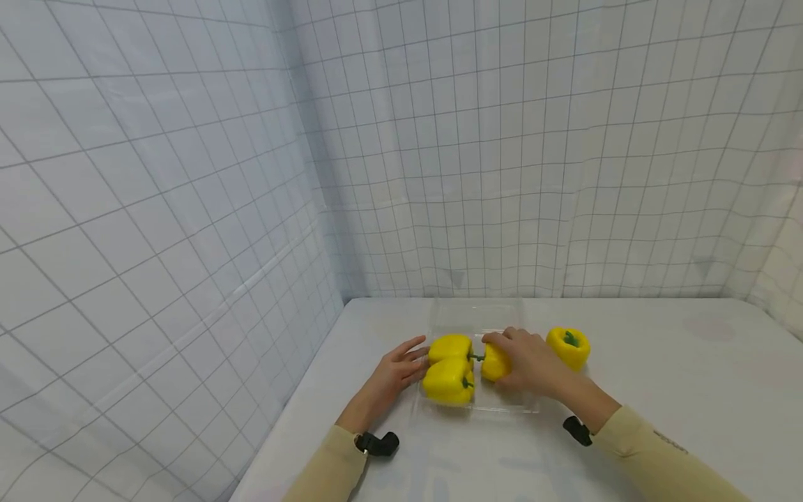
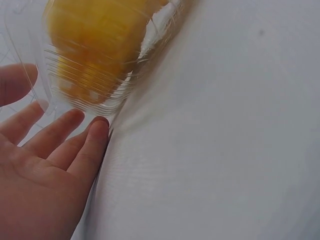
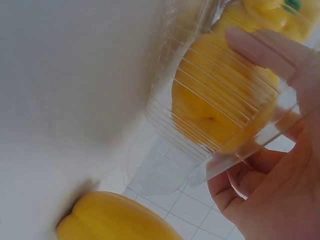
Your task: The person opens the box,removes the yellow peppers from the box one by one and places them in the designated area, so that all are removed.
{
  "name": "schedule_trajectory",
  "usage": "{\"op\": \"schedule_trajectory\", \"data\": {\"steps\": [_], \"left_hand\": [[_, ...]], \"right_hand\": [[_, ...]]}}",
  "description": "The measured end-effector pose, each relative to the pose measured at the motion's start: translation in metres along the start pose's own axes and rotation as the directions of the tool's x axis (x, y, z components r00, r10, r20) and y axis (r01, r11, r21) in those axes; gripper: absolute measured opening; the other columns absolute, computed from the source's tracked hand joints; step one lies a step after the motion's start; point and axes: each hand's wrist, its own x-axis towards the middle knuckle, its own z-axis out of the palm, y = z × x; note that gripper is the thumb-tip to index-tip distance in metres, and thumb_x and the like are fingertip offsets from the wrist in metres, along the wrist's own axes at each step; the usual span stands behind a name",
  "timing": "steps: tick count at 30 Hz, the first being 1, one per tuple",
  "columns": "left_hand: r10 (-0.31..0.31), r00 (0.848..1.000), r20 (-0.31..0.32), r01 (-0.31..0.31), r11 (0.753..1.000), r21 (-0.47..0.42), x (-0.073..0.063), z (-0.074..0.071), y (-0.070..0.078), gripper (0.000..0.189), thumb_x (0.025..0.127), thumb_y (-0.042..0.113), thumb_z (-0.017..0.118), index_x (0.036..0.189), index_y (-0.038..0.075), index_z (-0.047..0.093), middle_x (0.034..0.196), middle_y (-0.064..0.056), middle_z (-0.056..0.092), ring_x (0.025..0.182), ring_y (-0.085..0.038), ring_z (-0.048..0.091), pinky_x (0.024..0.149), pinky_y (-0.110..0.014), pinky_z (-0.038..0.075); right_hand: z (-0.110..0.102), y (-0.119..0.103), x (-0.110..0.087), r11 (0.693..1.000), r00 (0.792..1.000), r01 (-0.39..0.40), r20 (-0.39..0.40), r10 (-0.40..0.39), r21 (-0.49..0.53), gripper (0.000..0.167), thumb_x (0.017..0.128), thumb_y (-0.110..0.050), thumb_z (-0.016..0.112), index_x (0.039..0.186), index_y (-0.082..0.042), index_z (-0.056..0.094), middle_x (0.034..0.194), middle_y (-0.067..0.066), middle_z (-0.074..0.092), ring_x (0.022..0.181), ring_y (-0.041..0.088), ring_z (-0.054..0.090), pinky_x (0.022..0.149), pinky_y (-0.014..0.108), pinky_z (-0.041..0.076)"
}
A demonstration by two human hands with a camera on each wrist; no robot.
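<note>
A clear plastic clamshell container (image 1: 505,409) lies with its lid (image 1: 477,314) raised behind it. Two yellow bell peppers lie in its left half: one farther back (image 1: 448,346), one in front (image 1: 445,381). My right hand (image 1: 533,362) grips a third yellow bell pepper (image 1: 493,362) inside the right half. In the right wrist view this pepper (image 3: 215,95) shows through the ribbed wall, thumb and fingers around it. My left hand (image 1: 395,373), fingers extended, is at the container's left side; the left wrist view shows fingertips (image 2: 99,131) against or very near its wall.
Another yellow bell pepper (image 1: 576,358) stands outside the container on the right, its green stem upward. The white table (image 1: 677,390) meets grid-patterned curtains (image 1: 502,174) at the back and left. Each wrist carries a black camera mount (image 1: 378,443).
</note>
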Motion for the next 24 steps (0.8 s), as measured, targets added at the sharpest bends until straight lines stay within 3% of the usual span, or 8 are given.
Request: {"op": "schedule_trajectory", "data": {"steps": [8,17,24], "left_hand": [[0.004,1.000,0.017,-0.004,1.000,0.002,0.000,-0.002,-0.002,0.059,0.104,0.016,0.055,0.159,0.015,0.033,0.156,-0.014,0.040,0.137,-0.027,0.048,0.110,-0.041,0.041],[0.001,1.000,0.018,-0.001,1.000,-0.001,0.001,-0.003,-0.001,0.058,0.104,0.017,0.055,0.158,0.017,0.034,0.156,-0.014,0.040,0.137,-0.026,0.048,0.110,-0.040,0.041],[0.006,1.000,0.019,-0.006,1.000,-0.002,0.000,-0.003,-0.002,0.056,0.105,0.015,0.054,0.158,0.017,0.035,0.156,-0.015,0.040,0.136,-0.027,0.048,0.110,-0.041,0.041]], "right_hand": [[-0.007,-0.002,-0.004,0.998,0.999,0.040,-0.033,-0.038,0.051,0.071,0.076,-0.025,0.088,0.140,-0.018,0.056,0.118,0.002,0.059,0.100,0.020,0.054,0.088,0.040,0.051],[-0.012,-0.001,-0.006,0.996,0.998,0.023,-0.062,-0.017,0.086,0.072,0.074,-0.016,0.087,0.138,-0.021,0.053,0.119,0.001,0.058,0.101,0.020,0.055,0.090,0.042,0.053],[-0.017,-0.003,-0.010,0.991,0.994,0.040,-0.101,-0.028,0.124,0.076,0.071,-0.010,0.085,0.138,-0.017,0.050,0.121,0.003,0.056,0.099,0.019,0.054,0.089,0.041,0.052]]}}
